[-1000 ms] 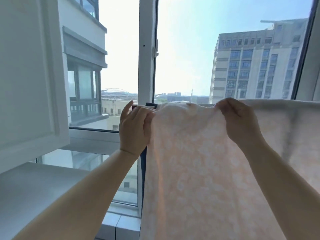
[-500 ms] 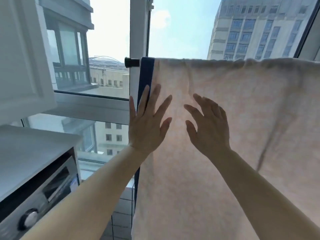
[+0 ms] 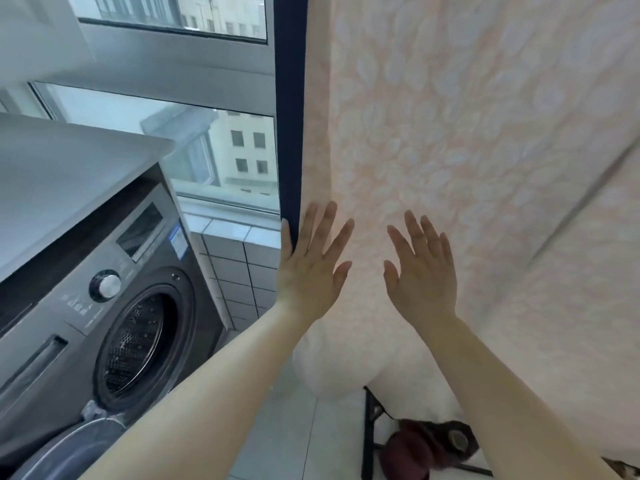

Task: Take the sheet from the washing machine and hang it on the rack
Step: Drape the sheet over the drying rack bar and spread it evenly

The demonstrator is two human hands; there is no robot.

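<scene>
- The pink patterned sheet (image 3: 467, 150) hangs down, filling the right of the view, its dark blue edge (image 3: 289, 116) to the left.
- Left hand (image 3: 310, 268): fingers spread, flat on the sheet at that edge.
- Right hand (image 3: 420, 271): fingers straight and spread; contact with the cloth is unclear.
- The washing machine (image 3: 104, 306) stands left, door open.

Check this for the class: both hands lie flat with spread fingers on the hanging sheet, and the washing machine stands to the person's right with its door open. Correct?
Not quite. The head view shows the washing machine on the person's left. The left hand and right hand do lie flat, fingers spread, on the hanging sheet, and its door is open.
</scene>
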